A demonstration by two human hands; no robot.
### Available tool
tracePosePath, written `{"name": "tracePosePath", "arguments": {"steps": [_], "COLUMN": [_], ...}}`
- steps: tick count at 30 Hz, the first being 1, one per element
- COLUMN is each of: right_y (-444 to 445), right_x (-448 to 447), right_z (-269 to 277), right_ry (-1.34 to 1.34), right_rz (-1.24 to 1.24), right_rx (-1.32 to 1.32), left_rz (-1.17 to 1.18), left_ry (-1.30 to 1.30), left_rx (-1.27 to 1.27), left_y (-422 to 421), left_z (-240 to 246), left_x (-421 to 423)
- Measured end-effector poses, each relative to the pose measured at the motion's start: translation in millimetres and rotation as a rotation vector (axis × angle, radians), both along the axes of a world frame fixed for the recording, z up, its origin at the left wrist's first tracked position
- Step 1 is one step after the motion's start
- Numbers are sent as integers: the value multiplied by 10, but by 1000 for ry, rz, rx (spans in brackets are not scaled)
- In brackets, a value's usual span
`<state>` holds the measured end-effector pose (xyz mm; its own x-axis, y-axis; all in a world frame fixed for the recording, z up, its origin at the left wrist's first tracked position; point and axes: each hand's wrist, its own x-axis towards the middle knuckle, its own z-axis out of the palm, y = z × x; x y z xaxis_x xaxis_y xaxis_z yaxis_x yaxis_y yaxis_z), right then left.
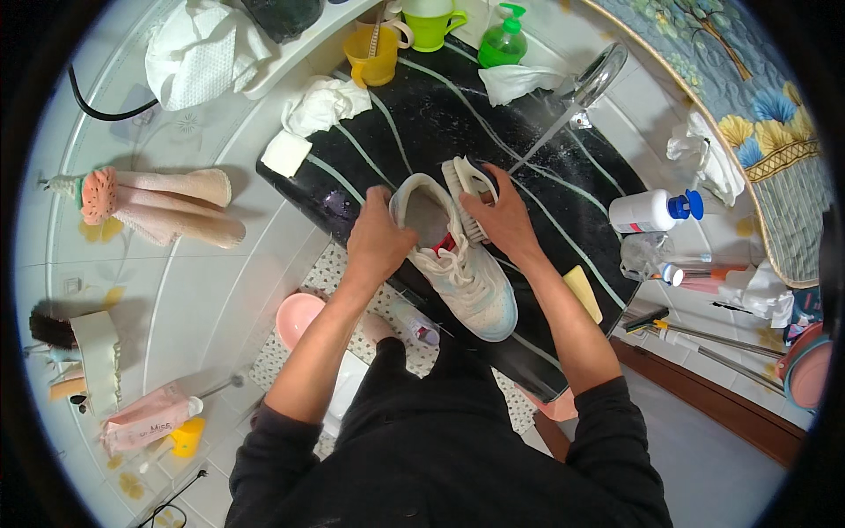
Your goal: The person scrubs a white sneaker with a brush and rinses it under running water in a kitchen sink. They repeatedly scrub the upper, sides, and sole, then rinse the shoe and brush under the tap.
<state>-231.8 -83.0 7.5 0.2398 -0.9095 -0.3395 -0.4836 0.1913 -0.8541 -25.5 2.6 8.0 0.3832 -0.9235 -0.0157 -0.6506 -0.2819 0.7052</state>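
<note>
A pale lace-up sneaker point(472, 290) with light blue patches and a bit of red inside is held over the black countertop point(561, 191), its toe pointing towards me. My left hand point(381, 231) grips the collar at the heel end, thumb over the rim. In my right hand point(502, 218) is a scrub brush point(462, 191) with pale bristles and a dark-edged handle. The bristles face the side of the sneaker, close to the collar; whether they touch it I cannot tell. Beyond the brush, water runs from the chrome faucet point(597, 76).
Yellow cup point(376, 58), green cup point(426, 30) and green pump bottle point(503, 45) line the back. Crumpled tissue point(327, 105) and a white block point(286, 154) lie left. A white bottle with blue cap point(643, 211) and a yellow sponge point(583, 294) are at right.
</note>
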Motion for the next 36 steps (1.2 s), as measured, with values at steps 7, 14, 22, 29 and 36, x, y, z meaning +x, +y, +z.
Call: {"name": "tracePosePath", "arguments": {"steps": [7,14,22,29,36], "right_y": [15,-202,-466,-494,-203], "right_x": [-66,-321,-145,-307,-267], "right_z": [49,759,959,591,739], "right_ry": [63,120,466,657,701], "right_rz": [95,603,1116,866,473], "right_rx": [-26,-384,-501,-762,-517], "left_rz": [-355,-431,-597,-492,-321], "left_ry": [416,92,57,103,96], "left_rx": [139,54,11,51,23], "left_y": [-429,-494,-781,-596,-182], "left_z": [-161,-154,-87,-90,62], "left_x": [291,260,285,151,-4]}}
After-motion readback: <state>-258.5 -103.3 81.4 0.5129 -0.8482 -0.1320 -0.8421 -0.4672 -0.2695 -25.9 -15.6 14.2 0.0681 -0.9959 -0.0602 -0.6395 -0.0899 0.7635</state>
